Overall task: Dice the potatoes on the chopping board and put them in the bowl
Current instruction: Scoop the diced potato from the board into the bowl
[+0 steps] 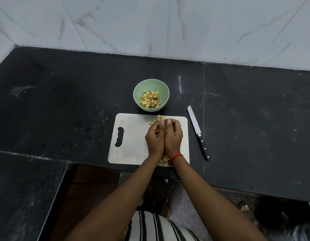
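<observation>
Left hand [155, 136] and right hand [174, 134] are pressed side by side, fingers curled inward round a heap of yellow potato dice [160, 117], apparently cupping it for a lift to the bowl. The black stone counter [64, 110] carries all items. The white rectangular plastic chopping board [131, 136] lies under both hands. The round pale-green bowl [150, 85], just beyond the board's far edge, already holds dice. The steel, black-handled knife [197, 132] is laid aside on the counter, right of the board. Stray dice remain past the fingertips and beneath the wrists.
</observation>
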Demonstrator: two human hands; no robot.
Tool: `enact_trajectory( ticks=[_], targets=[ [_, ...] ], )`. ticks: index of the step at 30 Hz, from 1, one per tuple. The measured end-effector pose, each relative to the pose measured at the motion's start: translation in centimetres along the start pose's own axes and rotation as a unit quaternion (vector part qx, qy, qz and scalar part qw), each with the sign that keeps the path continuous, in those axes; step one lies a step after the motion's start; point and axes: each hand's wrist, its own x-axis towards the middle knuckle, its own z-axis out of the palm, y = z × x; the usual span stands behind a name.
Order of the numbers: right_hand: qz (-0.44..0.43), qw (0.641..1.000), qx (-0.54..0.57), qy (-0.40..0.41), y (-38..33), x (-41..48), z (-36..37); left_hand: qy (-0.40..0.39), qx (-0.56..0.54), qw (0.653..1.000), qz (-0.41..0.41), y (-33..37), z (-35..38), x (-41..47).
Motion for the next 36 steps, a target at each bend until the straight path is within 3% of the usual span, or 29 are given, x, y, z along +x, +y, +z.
enact_trajectory(
  ticks=[6,11,18,24,31,36],
  targets=[
    [0.083,0.992,0.084,0.040,-1.4,0.8,0.3,0.016,-0.062,0.997,-0.052,1.3,0.7,0.6],
    [0.134,0.978,0.151,0.046,-2.6,1.5,0.6,-0.018,-0.163,0.981,-0.103,3.3,0.2,1.4],
    [0.239,0.915,0.324,0.035,-3.6,1.5,0.8,0.002,-0.351,0.908,-0.231,4.9,-0.2,1.3],
    [0.280,0.877,0.385,0.071,-5.2,1.7,1.2,0.006,-0.337,0.907,-0.253,5.5,-0.8,2.5],
    [0.270,0.877,0.389,0.084,-7.9,2.8,2.3,0.019,-0.340,0.910,-0.238,7.7,-0.9,4.3],
    [0.279,0.876,0.384,0.085,-10.8,6.0,5.2,0.034,-0.383,0.890,-0.244,10.6,-1.3,8.5]
  ],
)
